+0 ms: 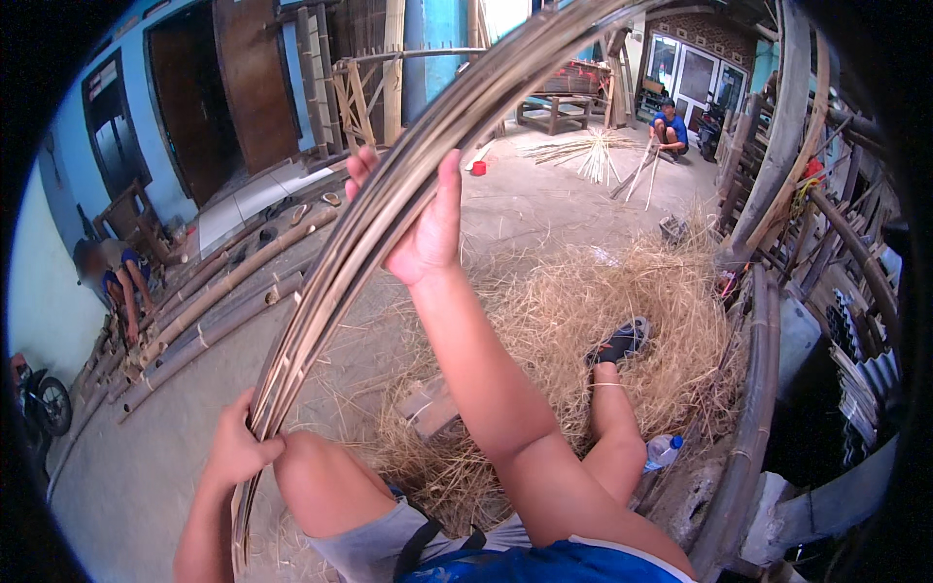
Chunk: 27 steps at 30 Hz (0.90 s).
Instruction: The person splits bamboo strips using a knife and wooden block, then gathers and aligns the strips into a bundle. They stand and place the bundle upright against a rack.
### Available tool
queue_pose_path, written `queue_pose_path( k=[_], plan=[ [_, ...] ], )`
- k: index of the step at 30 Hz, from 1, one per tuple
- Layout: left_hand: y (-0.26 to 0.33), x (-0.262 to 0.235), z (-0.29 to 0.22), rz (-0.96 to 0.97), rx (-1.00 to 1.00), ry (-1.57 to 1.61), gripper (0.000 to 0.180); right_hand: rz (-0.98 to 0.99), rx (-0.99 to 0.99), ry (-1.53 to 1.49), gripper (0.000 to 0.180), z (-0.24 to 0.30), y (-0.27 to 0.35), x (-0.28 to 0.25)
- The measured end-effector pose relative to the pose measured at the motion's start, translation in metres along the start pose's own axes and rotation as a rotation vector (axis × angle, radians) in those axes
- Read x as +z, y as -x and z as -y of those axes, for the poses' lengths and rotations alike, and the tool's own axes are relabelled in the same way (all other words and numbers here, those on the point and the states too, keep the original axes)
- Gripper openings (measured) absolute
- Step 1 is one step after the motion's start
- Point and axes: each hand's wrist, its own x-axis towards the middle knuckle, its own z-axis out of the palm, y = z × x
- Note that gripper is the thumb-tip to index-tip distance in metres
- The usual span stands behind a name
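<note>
Bamboo strips: a bundle of long, thin, flat bamboo strips (389, 204), grey-brown and smooth, bent into one sweeping arc from the lower left up past the top edge; too many and too tightly stacked to count.
Left hand: the left hand (236, 449) is closed around the low end of the bundle, just beside the raised left knee, fingers wrapped over the strips.
Right hand: the right hand (420, 223) grips the bundle higher up, thumb laid along the near side, fingertips curled over the far edge, arm stretched out.
Shavings: a wide heap of pale, stringy, straw-like shavings (593, 321) covers the concrete floor under the legs.
Sandal: one black sandal (619, 341) on the right foot, resting on the heap.
Bottle: one clear plastic bottle (662, 452) with a blue cap, lying by the right shin.
Poles: several long round bamboo poles (224, 291) lie side by side on the floor at the left.
Other people: two; one in a blue shirt (671, 131) squats far off beside loose sticks, another person (124, 282) bends near the poles.
</note>
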Motion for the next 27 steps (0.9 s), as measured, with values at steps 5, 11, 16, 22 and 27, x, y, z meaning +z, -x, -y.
queue_pose_path(
  k=[5,11,16,22,27],
  plan=[
    [-0.018,0.007,-0.015,-0.123,0.032,-0.061,0.057,-0.067,0.005,0.039,0.084,-0.055,0.031,0.015],
    [-0.002,0.002,-0.011,-0.552,0.334,-0.464,0.108,-0.369,-0.045,0.165,0.080,-0.099,0.012,0.019],
    [0.087,-0.033,0.044,-0.607,0.186,-0.813,0.119,-0.450,-0.053,0.197,0.079,-0.080,-0.006,0.000],
    [0.104,-0.013,0.126,-0.285,-0.322,-0.413,0.095,-0.338,0.007,-0.037,0.052,-0.077,0.017,-0.014],
    [0.098,-0.023,0.144,0.090,-0.158,-0.095,0.069,-0.225,-0.007,0.088,0.046,-0.060,0.020,-0.007]
  ],
)
